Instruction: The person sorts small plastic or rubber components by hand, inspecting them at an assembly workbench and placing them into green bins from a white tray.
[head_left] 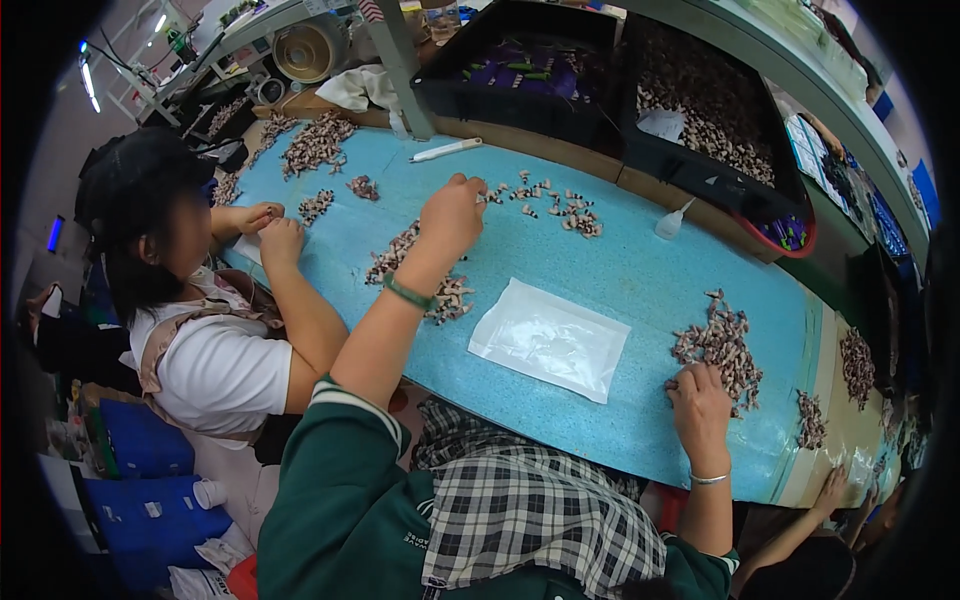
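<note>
A black-and-white checked woven apron (530,510) lies nearest, on the near side of one flat, glossy white packet (550,340), which rests on the blue, smooth-topped bench (640,270). To the packet's left sits a co-worker (225,360), both hands on the bench. Nearer the packet, still on its left, lies a left heap (450,300) of small, knobbly, pale-and-dark pieces, partly hidden by the forearm with one green bangle (410,292). The left grip (462,205) is above and left of the packet, fingers curled almost together, their tips at the edge of a loose scatter (575,215) beyond the packet; whether they pinch a piece I cannot tell. Farther beyond stand two black plastic bins. To the packet's upper right is one translucent squeeze bottle (672,220). Right of the packet, the right grip (700,395), above one silver bangle (710,480), has bent fingers against the near left edge of a right heap (725,345); its hold is hidden. The pieces are too many to count.
</note>
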